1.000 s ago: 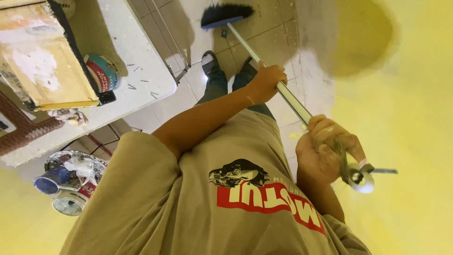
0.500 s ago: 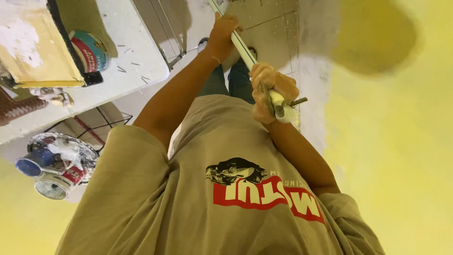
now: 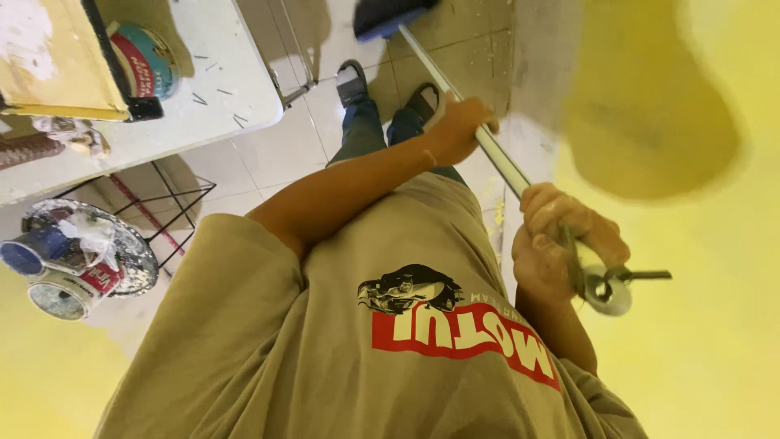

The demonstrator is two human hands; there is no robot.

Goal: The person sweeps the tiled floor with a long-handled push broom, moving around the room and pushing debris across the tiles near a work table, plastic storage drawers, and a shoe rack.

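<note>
Head view, looking down your own body. Your right hand (image 3: 561, 244) is wrapped tight around the near end of a metal pole (image 3: 487, 146), just short of its end fitting (image 3: 609, 286). Your left hand (image 3: 459, 126) is closed on the same pole farther along. The pole's long axis runs from near right to far left, sloping down to a dark broom head (image 3: 388, 15) on the tiled floor (image 3: 260, 154), beyond your shoes (image 3: 351, 81). The left hand is nearer the broom head. At far left stand a white table (image 3: 203, 106) and paint cans (image 3: 57, 276); a yellow wall (image 3: 715, 349) rises at right
</note>
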